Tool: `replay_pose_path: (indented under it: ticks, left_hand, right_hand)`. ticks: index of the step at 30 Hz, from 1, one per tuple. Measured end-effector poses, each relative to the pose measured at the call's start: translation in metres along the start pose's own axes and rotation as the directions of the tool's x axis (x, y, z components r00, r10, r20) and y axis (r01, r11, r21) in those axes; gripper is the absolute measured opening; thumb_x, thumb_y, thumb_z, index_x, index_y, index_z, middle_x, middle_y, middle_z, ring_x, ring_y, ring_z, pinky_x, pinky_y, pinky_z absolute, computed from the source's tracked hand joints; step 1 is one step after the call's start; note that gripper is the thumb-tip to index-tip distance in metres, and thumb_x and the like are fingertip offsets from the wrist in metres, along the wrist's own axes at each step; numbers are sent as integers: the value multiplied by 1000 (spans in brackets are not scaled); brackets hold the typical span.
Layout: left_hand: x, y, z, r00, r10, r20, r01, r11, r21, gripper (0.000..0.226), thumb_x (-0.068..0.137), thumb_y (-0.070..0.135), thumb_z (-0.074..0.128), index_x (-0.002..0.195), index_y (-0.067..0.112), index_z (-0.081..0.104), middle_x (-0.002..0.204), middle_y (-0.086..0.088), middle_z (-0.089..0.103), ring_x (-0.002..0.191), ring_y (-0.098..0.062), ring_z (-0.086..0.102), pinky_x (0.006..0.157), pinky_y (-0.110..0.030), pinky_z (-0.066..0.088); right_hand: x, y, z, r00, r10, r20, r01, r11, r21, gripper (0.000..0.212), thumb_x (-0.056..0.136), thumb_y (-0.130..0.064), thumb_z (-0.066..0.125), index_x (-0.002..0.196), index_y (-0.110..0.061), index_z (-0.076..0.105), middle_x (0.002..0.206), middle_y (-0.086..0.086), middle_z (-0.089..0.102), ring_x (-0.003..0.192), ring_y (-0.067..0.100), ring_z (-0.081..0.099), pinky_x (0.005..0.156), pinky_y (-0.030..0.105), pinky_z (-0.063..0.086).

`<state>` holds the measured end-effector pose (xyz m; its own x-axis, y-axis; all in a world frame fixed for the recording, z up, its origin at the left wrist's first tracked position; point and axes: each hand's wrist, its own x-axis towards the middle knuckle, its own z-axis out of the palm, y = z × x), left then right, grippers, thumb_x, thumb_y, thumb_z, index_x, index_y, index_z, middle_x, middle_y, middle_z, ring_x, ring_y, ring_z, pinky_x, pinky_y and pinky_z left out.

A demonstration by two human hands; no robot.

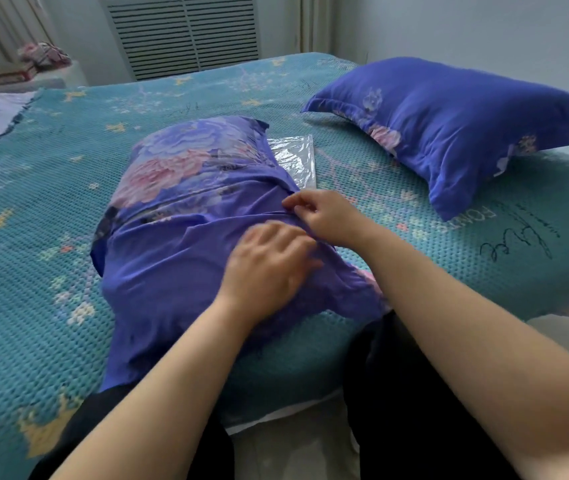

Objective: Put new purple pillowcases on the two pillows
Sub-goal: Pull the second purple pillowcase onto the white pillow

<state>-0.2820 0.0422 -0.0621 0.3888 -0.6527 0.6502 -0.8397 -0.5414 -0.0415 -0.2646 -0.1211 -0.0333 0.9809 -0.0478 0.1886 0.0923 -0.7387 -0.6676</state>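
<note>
A pillow in a purple flowered pillowcase (pixel 186 216) lies lengthwise on the bed in front of me, its near end hanging over the bed edge. My right hand (pixel 324 216) pinches a fold of the case at its right side, by a seam that runs across the pillow. My left hand (pixel 269 265) rests on the purple cloth just below, fingers spread and blurred. A second pillow in a matching purple case (pixel 456 126) lies at the far right of the bed.
A teal knitted bedspread (pixel 51 209) covers the bed. A clear plastic bag (pixel 296 157) lies flat beside the near pillow. A slatted radiator cover (pixel 182 32) stands at the back wall; a small table with items (pixel 30 69) is far left.
</note>
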Motion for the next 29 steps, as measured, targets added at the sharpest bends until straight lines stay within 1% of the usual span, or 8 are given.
replay_pose_path:
  ticks: [4,8,14,17,19,23,27,29]
  left_hand:
    - [-9,12,15,959,86,270,-98,995,31,59,78,65,53,117,22,63,117,5,62,107,-21,56,94,-34,37]
    - [-14,15,21,970,42,238,-70,991,112,47,75,49,63,113,23,65,103,6,64,98,-20,57,90,-32,35]
    - [-12,14,27,979,21,203,-51,988,145,13,72,23,55,70,23,68,68,7,61,72,-19,56,75,-29,37]
    - [-12,19,27,978,0,208,-24,993,113,4,67,21,64,63,22,67,60,6,60,62,-18,55,67,-29,39]
    - [-10,23,25,983,6,182,-23,996,91,8,62,20,71,61,22,64,60,6,58,60,-18,55,60,-29,39]
    - [-8,14,24,995,70,70,-74,995,60,15,79,25,56,68,21,65,67,5,60,66,-20,56,64,-30,42]
    - [-11,6,15,995,36,91,-31,998,-58,38,90,49,48,98,19,70,104,2,68,98,-22,58,93,-35,42]
    - [-13,-8,4,996,-65,56,65,998,-6,41,90,50,45,108,20,68,117,2,65,111,-22,56,104,-38,35]
  right_hand:
    - [33,4,4,987,-25,162,63,970,-233,46,93,-6,43,138,-15,45,141,6,50,128,21,47,103,22,31]
    - [60,4,0,970,3,242,122,858,-499,61,87,-5,41,146,-17,31,149,8,37,133,26,40,108,35,35]
    - [79,-19,-11,953,57,297,208,589,-781,19,82,-18,58,99,-25,62,96,2,59,90,26,59,66,27,40]
    - [85,-33,-14,949,131,288,65,810,-583,19,73,-6,58,85,-19,65,82,7,68,71,24,62,57,22,45]
    - [97,-32,-14,983,158,96,-111,920,-377,22,71,-1,56,86,-12,69,80,11,69,74,25,64,68,28,54]
    - [109,-1,-1,941,328,-80,-322,944,72,21,74,-1,51,70,-13,66,73,9,65,79,30,66,79,41,57]
    - [89,-5,15,970,230,83,-243,945,218,37,84,-3,55,120,-10,56,92,5,58,85,18,54,75,22,44]
    - [75,-9,16,987,158,-2,-155,970,188,45,86,-15,62,126,-9,45,105,9,59,91,18,54,77,20,42]
